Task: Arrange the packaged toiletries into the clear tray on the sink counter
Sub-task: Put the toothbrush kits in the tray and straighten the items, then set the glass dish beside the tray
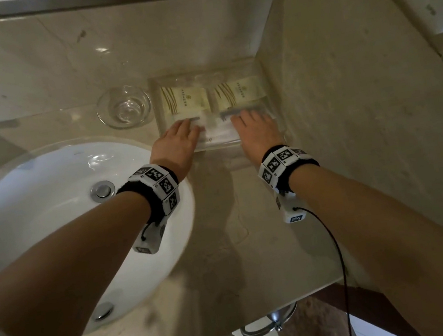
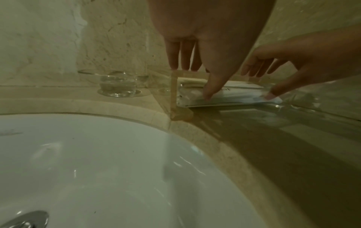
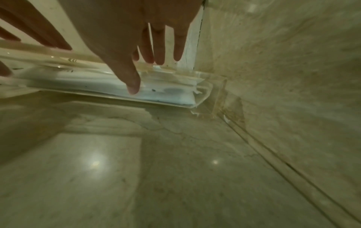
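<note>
Both hands lie flat with straight, slightly spread fingers pressing down on white packets in the near half of the tray, gripping nothing. From the head camera, the left hand [image 1: 179, 138] and right hand [image 1: 254, 126] rest side by side on the white packets [image 1: 219, 131], which lie inside the clear tray [image 1: 157, 103] set in the corner of the counter [image 1: 236, 222], against the side wall. Two cream packets [image 1: 184, 99] with gold stripes and small print already lie flat in the far half of the tray. No loose packet shows elsewhere on the counter, so the arranging looks nearly finished, with only a last flattening or squaring left. A short drinking glass [image 1: 123, 107] stands just left of the tray, and a white oval sink [image 1: 52, 218] with a chrome drain sits at lower left. From the left wrist camera, the left thumb tip touches the near edge of a soft white pouch [image 2: 230, 98], and the other hand's thumb tip meets the same pouch farther right. The tray's wall [image 2: 173, 92] reads as thick, see-through plastic with a squared corner. The counter is glossy beige stone, and the sink is smooth and shiny. From the right wrist camera, the right thumb rests on a crinkly clear-wrapped white packet [image 3: 170, 94] that lies flat behind the tray's transparent front wall, close to its rounded corner [image 3: 207, 92] beside the mottled stone wall [image 3: 283, 61].
</note>
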A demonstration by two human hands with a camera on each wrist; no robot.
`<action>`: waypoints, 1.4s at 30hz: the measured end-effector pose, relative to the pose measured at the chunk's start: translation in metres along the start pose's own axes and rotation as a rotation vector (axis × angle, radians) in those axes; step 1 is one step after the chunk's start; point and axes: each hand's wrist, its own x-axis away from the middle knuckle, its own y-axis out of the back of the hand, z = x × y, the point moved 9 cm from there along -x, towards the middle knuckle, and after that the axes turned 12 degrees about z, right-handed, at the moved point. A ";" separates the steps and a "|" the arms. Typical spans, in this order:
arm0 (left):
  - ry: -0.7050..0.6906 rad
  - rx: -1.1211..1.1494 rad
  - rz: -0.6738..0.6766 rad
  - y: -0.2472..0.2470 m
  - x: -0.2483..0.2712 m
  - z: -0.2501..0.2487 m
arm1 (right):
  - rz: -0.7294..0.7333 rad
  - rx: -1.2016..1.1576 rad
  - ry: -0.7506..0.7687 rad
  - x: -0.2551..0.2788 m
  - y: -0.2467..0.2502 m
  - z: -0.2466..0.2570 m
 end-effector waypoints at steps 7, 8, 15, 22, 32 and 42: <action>0.002 -0.078 -0.045 0.006 -0.002 -0.002 | -0.016 -0.026 -0.026 -0.002 0.008 0.005; 0.005 -0.085 -0.046 0.006 -0.003 -0.002 | -0.016 -0.019 -0.030 -0.003 0.008 0.005; 0.011 -0.125 -0.060 0.002 -0.005 -0.002 | -0.089 -0.021 -0.042 -0.007 0.009 0.008; -0.001 -0.046 -0.035 -0.002 -0.004 0.004 | -0.034 -0.028 -0.060 -0.009 0.003 0.006; 0.091 0.260 -0.063 0.044 0.034 0.049 | 0.012 -0.058 0.003 0.006 0.043 0.030; 0.387 0.249 -0.201 0.063 0.160 0.200 | 0.014 -0.149 0.213 -0.003 0.113 0.191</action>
